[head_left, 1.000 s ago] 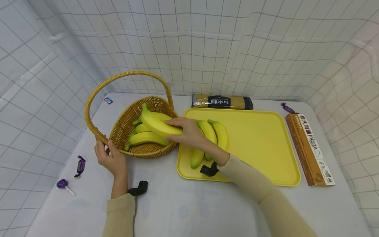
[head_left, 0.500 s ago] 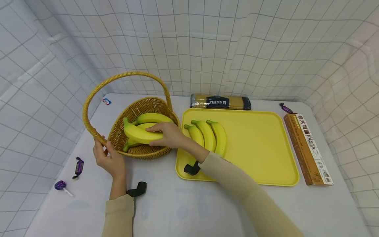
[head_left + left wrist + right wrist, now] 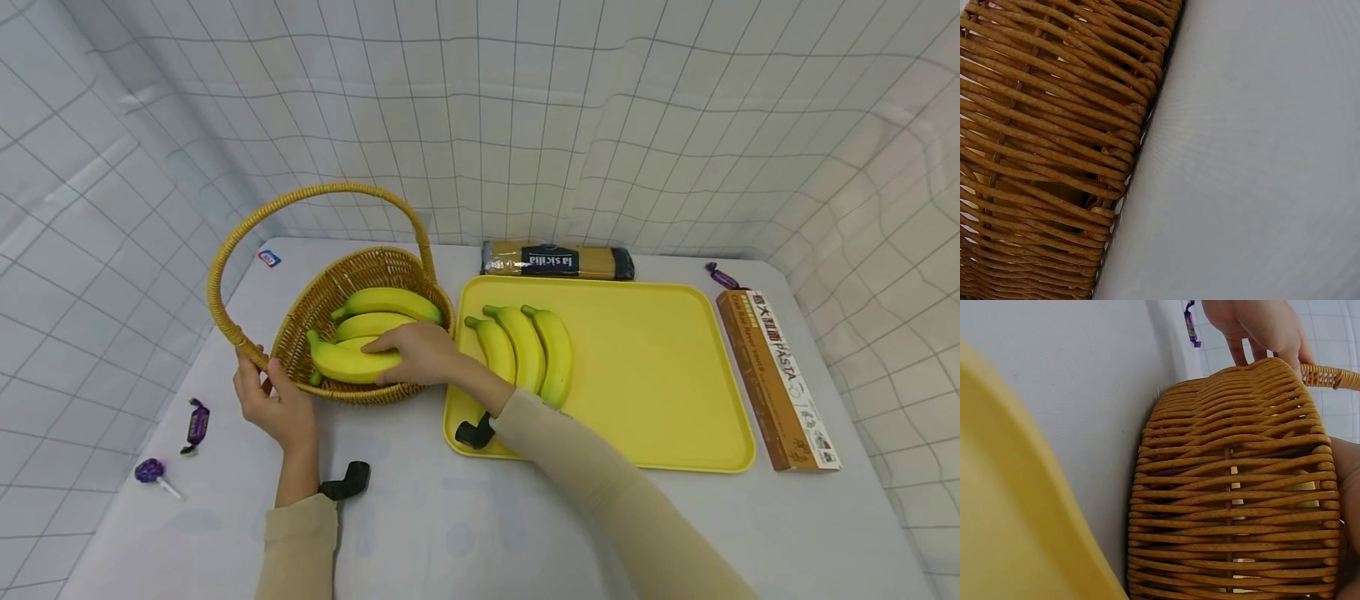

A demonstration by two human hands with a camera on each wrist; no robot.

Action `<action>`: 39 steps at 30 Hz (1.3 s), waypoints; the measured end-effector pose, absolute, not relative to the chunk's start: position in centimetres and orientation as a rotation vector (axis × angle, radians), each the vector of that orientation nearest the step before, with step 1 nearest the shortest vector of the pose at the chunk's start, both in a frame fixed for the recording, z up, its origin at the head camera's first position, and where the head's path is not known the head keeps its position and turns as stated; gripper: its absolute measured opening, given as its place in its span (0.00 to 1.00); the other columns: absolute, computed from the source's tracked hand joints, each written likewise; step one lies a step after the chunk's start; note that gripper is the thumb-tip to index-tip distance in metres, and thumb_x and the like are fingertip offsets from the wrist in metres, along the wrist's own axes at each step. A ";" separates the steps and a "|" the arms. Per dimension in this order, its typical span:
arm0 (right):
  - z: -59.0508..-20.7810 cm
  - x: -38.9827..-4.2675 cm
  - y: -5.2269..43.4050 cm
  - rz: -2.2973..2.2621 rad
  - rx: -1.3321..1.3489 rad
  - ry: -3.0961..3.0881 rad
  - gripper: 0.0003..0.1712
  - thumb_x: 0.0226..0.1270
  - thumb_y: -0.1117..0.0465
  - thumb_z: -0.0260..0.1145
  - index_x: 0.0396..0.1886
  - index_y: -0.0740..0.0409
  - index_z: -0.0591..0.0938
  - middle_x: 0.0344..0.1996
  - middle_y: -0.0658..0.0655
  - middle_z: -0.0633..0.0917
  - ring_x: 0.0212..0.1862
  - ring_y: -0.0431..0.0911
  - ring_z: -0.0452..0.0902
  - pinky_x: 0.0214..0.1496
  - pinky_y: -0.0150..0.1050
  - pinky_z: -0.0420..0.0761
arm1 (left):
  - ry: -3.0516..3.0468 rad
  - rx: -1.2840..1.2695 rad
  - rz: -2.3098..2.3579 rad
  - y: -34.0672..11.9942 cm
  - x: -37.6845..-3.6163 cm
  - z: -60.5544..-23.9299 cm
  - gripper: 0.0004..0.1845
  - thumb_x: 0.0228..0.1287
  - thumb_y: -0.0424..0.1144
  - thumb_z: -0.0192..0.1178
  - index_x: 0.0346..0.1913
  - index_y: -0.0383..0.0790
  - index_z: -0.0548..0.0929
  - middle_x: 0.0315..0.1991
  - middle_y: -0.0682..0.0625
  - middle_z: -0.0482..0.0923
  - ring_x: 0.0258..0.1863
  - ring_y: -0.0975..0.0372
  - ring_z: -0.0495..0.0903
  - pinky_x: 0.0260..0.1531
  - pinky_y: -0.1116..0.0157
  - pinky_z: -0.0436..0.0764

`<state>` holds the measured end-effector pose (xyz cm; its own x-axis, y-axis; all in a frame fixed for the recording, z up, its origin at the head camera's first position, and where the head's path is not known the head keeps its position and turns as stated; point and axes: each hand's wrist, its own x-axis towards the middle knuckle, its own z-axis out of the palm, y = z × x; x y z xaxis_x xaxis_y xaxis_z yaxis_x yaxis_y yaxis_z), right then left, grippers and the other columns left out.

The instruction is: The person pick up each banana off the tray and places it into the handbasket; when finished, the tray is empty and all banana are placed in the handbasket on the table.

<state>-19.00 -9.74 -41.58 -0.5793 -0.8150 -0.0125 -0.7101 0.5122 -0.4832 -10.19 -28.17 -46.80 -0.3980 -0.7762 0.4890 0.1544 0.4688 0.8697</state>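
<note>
A wicker basket [image 3: 366,395] with a tall hoop handle [image 3: 352,188] stands on the left side of the table. My left hand [image 3: 281,408] grips the handle's near base at the basket rim; the right wrist view shows those fingers [image 3: 1260,328] from below. Inside the basket, my right hand [image 3: 423,354] holds a yellow banana [image 3: 348,364] by its right end, low near the front wall. Other bananas [image 3: 393,302] lie behind it, side by side. Only wicker weave [image 3: 1047,125] and white tabletop show in the left wrist view.
A yellow tray [image 3: 652,375] with 3 bananas [image 3: 525,346] stands right of the basket. Behind it lies a pasta packet [image 3: 557,260]; right of it, a pasta box [image 3: 778,379] and a wrapped candy [image 3: 722,276]. Another candy [image 3: 197,427] and a lollipop [image 3: 150,471] lie at left.
My right hand has carried the banana from above the basket's right side leftward and down into it, beside the others. The left hand has kept its grip at the handle base.
</note>
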 end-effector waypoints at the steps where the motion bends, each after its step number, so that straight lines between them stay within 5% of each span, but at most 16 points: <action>1: -41.6 -18.9 -9.8 -0.620 -1.291 2.523 0.30 0.61 0.43 0.69 0.64 0.38 0.78 0.61 0.43 0.80 0.63 0.39 0.74 0.58 0.34 0.76 | -1.679 0.543 -1.124 -28.2 -10.2 -46.8 0.22 0.72 0.32 0.52 0.66 0.42 0.75 0.53 0.41 0.78 0.55 0.59 0.75 0.46 0.74 0.72; 16: -41.6 -18.6 -9.9 -0.539 -1.241 2.554 0.29 0.59 0.40 0.69 0.62 0.33 0.79 0.61 0.40 0.80 0.59 0.40 0.77 0.40 0.32 0.77 | -1.672 0.553 -1.133 -27.8 -10.1 -46.4 0.22 0.71 0.33 0.53 0.66 0.48 0.75 0.53 0.44 0.79 0.54 0.65 0.75 0.46 0.73 0.73; 39: -41.8 -18.6 -9.3 -0.796 -1.281 2.536 0.28 0.62 0.40 0.66 0.61 0.42 0.81 0.59 0.45 0.82 0.61 0.38 0.76 0.56 0.32 0.76 | -1.674 0.543 -1.131 -27.7 -10.0 -46.2 0.21 0.72 0.35 0.52 0.66 0.47 0.75 0.54 0.41 0.78 0.55 0.64 0.75 0.46 0.72 0.73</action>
<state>-18.62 -9.26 -41.84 -0.6082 -0.7908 0.0688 -0.6884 0.4823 -0.5418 -10.02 -27.73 -46.23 -0.3969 -0.7801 0.4836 0.1577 0.4611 0.8732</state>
